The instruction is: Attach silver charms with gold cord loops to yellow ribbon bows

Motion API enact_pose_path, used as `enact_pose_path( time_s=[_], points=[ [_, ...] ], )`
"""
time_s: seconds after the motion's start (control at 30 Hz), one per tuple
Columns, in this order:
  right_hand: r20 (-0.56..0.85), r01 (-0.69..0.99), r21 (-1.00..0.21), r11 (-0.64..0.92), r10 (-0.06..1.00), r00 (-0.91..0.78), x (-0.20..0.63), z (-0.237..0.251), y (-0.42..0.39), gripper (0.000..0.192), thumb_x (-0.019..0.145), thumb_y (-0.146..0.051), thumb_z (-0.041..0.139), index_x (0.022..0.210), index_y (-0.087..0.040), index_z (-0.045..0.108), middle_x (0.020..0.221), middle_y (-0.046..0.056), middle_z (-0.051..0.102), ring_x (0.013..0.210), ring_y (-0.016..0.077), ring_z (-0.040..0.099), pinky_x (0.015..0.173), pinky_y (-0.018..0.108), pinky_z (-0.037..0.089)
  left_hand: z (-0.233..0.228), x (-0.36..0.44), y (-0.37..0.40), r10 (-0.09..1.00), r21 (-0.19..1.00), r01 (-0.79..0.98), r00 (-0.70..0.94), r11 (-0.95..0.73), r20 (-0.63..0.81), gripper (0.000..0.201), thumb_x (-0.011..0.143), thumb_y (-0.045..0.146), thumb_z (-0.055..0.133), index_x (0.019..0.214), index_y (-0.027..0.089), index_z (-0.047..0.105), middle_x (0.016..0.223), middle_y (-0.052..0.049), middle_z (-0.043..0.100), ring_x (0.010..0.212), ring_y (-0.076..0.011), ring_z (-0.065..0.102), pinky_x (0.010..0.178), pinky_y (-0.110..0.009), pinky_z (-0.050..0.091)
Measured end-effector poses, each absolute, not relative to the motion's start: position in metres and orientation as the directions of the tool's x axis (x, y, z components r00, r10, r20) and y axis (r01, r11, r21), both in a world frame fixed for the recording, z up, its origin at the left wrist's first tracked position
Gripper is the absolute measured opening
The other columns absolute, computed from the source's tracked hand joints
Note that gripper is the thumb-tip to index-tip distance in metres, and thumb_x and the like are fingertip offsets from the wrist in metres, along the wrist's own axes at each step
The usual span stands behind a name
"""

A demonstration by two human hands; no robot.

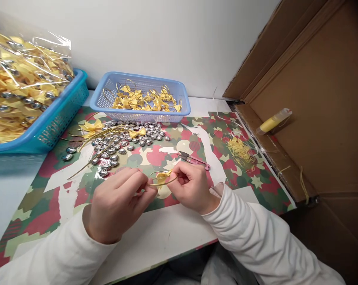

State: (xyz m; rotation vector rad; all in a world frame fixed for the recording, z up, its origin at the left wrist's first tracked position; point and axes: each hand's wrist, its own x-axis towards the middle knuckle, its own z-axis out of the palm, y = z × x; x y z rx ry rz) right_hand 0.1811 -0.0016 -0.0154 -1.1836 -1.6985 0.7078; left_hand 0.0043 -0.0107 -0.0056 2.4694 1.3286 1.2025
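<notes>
Between my hands is a gold cord loop with a yellow ribbon bow on it. My left hand pinches the left end of the loop. The fingers of my right hand are closed on its right side, by the bow. Pink-handled thread snips lie just beyond my right hand. Many silver beads are spread on the table past my left hand. Loose gold cords and a yellow bow rest among them. My fingertips partly hide the cord's ends.
A blue basket at the back holds looped cords with bows. At left, a larger blue basket carries a clear bag of yellow bows with silver beads. Yellow thread scraps lie at right, near a yellow spool on the cardboard wall.
</notes>
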Motion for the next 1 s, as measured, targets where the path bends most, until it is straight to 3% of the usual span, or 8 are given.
enact_pose_path(
  time_s=[0.2,0.4,0.53,0.7,0.9,1.0],
  points=[
    [0.437,0.421,-0.797,0.432,0.895,-0.090,0.182,-0.015,-0.001,0.019,0.071,-0.016,0.051,0.058,-0.022,0.039,0.047,-0.008,0.034,0.043,0.0072,0.032,0.045,0.022,0.030,-0.008,0.001,-0.011,0.721,0.421,0.656,0.285,-0.627,0.631,0.026,0.077,0.009,0.056,0.066,0.025,0.038,0.055,0.005,0.042,0.049,-0.0137,0.040,0.051,-0.030,0.034],
    [0.471,0.390,-0.780,0.490,0.869,-0.150,0.183,-0.014,-0.003,0.018,0.077,-0.019,0.052,0.061,-0.021,0.044,0.048,-0.007,0.038,0.043,0.0070,0.036,0.044,0.020,0.033,0.001,0.006,-0.013,0.775,0.490,0.630,0.313,-0.602,0.550,0.021,0.082,0.014,0.053,0.068,0.025,0.042,0.056,0.003,0.047,0.050,-0.0139,0.044,0.049,-0.030,0.037],
    [0.525,0.433,-0.727,0.533,0.838,-0.151,0.183,-0.014,-0.002,0.020,0.079,-0.019,0.050,0.060,-0.021,0.045,0.048,-0.006,0.040,0.044,0.0072,0.038,0.045,0.020,0.034,0.009,0.006,-0.011,0.815,0.606,0.549,0.318,-0.575,0.485,0.016,0.083,0.017,0.049,0.068,0.024,0.047,0.056,0.004,0.049,0.049,-0.0133,0.047,0.048,-0.027,0.039],
    [0.620,0.471,-0.633,0.615,0.766,-0.167,0.182,-0.015,-0.001,0.020,0.079,-0.015,0.049,0.060,-0.020,0.045,0.049,-0.006,0.040,0.045,0.0071,0.036,0.045,0.020,0.033,0.007,0.007,-0.011,0.918,0.747,0.535,0.250,-0.395,0.307,0.024,0.090,0.025,0.042,0.068,0.022,0.051,0.052,0.006,0.048,0.046,-0.0113,0.046,0.046,-0.025,0.037],
    [0.634,0.495,-0.599,0.630,0.750,-0.187,0.182,-0.015,-0.002,0.021,0.082,-0.016,0.049,0.061,-0.020,0.048,0.050,-0.005,0.044,0.047,0.0077,0.038,0.047,0.021,0.033,0.007,0.014,-0.012,0.906,0.706,0.570,0.301,-0.420,0.296,0.008,0.084,0.023,0.053,0.076,0.020,0.053,0.059,0.005,0.051,0.050,-0.0113,0.047,0.049,-0.023,0.038],
    [0.608,0.470,-0.634,0.614,0.772,-0.188,0.181,-0.015,-0.003,0.020,0.081,-0.016,0.052,0.061,-0.018,0.050,0.050,-0.005,0.043,0.047,0.0071,0.038,0.047,0.021,0.032,0.008,0.014,-0.012,0.894,0.718,0.542,0.351,-0.437,0.280,0.013,0.087,0.026,0.054,0.075,0.020,0.053,0.058,0.005,0.049,0.050,-0.0111,0.045,0.048,-0.023,0.037]
  ],
)
